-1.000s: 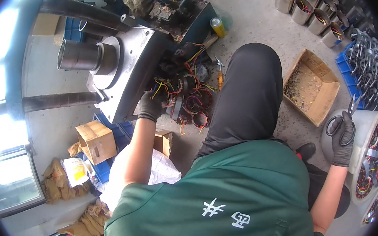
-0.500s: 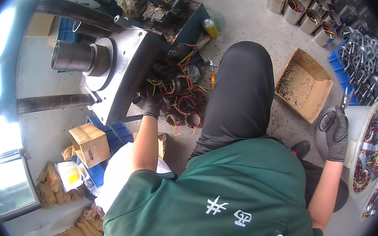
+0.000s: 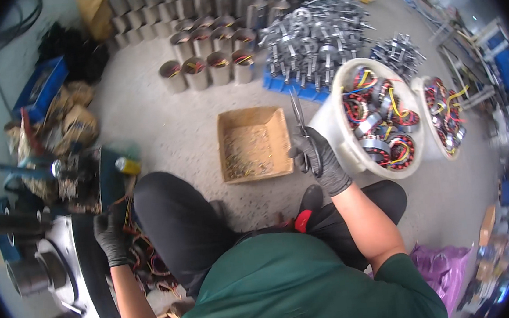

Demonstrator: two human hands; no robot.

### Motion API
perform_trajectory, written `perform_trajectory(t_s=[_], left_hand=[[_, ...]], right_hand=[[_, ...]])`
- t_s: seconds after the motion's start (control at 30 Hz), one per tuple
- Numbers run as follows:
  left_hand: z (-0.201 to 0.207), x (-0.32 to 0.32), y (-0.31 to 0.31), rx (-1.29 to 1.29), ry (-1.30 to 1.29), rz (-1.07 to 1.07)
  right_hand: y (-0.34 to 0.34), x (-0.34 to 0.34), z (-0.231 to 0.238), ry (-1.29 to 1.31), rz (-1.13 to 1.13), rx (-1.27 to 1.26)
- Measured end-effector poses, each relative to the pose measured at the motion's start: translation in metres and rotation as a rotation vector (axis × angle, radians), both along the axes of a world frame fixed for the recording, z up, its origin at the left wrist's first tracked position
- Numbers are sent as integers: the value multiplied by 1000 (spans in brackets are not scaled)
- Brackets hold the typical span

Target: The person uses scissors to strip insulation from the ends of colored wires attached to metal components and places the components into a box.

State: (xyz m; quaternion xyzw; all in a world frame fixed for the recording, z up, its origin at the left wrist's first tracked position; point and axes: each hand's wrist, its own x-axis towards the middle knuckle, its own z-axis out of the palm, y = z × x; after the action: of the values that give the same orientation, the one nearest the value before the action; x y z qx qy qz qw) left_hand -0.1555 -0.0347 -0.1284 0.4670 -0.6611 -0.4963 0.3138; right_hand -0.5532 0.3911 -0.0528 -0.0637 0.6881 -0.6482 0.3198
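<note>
In my right hand (image 3: 323, 160), gloved in dark grey, is a pair of scissors (image 3: 299, 113). The blades point away from me, and the dark handle loops lie against my fingers. This hand is between the open cardboard box (image 3: 224, 152) and the large white tub (image 3: 349, 145) of wound motor stators (image 3: 378, 147). At the left, my gloved left hand (image 3: 111, 239) is beside the edge of the steel press plate (image 3: 91, 279). Its fingers are blurred; whether they touch the plate is unclear. Several stators with coloured wires (image 3: 151, 264) lie on the floor by my left knee.
Metal cylinders with wires inside (image 3: 219, 67) stand in rows at the back. A blue crate (image 3: 278, 82) bears a heap of metal shafted parts (image 3: 317, 42). A second tub (image 3: 440, 119) is at the right, a purple bag (image 3: 440, 270) nearer me. A yellow can (image 3: 126, 166) stands left.
My view has swung right, so the press now sits at the left rim and the tubs show fully. My left hand has come away from the floor stators. The scissors stay in my right hand.
</note>
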Motion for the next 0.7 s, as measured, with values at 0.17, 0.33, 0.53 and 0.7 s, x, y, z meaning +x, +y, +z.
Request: perform_trajectory(t_s=[0.17,0.33,0.53,0.7], left_hand=[[124,-161,32,-1080,-113,-415],[151,-290,120,203,596,-621],[78,-350,182,325,204,-719],[45,-348,197,345,201,-856]], right_hand=[[24,-22,54,405,-87,0],[86,-116,85,890,-63,471],[138,-161,95,1031,593,774],[131,-160,87,863,833,922]])
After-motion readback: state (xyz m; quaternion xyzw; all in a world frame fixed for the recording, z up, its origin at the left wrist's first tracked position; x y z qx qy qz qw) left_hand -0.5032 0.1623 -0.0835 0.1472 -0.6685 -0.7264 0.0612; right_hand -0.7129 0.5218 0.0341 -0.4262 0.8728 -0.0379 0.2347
